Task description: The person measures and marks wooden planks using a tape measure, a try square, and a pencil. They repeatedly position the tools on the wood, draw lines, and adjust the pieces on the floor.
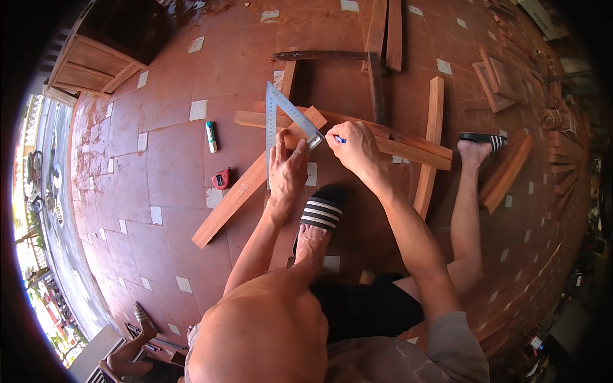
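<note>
My left hand (287, 169) is closed on a silvery triangular set square (292, 110), pinning it against a reddish wooden board (231, 207) that lies aslant. My right hand (355, 148) pinches a blue pen (340, 139) close to the square's right corner. The pen's tip is too small to make out. Beneath the square, the slanting board's upper end rests across another beam (415, 148) running left to right.
A red tape measure (221, 179) and a teal-capped marker (211, 137) lie left of the board. An upright beam (429, 147) stands right of my hands, and a dark wooden frame (377, 86) lies beyond. Another person's leg (142, 325) shows at lower left.
</note>
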### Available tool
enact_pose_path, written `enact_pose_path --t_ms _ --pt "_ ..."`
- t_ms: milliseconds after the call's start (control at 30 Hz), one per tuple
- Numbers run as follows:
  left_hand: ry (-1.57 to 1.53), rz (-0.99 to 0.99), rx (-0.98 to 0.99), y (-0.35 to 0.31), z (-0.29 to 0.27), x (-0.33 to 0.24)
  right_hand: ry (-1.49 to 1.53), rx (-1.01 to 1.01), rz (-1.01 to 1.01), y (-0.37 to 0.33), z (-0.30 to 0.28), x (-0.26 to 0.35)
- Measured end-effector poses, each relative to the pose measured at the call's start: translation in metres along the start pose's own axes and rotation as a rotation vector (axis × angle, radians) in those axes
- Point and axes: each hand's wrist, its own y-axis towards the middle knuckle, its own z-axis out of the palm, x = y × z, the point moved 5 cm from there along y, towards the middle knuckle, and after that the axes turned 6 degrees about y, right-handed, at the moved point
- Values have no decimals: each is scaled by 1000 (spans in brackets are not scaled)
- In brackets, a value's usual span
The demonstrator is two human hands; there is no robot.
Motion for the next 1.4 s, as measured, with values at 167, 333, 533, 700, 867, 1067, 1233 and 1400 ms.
enact_pose_path --t_ms 167,333,533,700,867,1067,1233,1400 --pt "-28 16 -39 -3 1 4 87 -70 23 15 -17 -15" --pt "-160 -142 -18 -22 -10 19 -155 136 30 62 9 -35" --pt "-180 -215 -13 -31 -36 24 -106 389 4 92 24 -40" --pt "-141 -247 20 -23 -45 17 -22 287 -242 102 23 -18" --pt "-73 -208 -21 -5 -36 17 63 243 -268 103 29 -14" --pt "-71 -186 -20 7 -22 24 124 216 -181 94 24 -22" --pt "-30 -134 -71 10 -22 20 229 -18 -181 69 13 -32" --pt "-38 -138 -58 12 -21 18 351 -141 -27 26 1 -52"
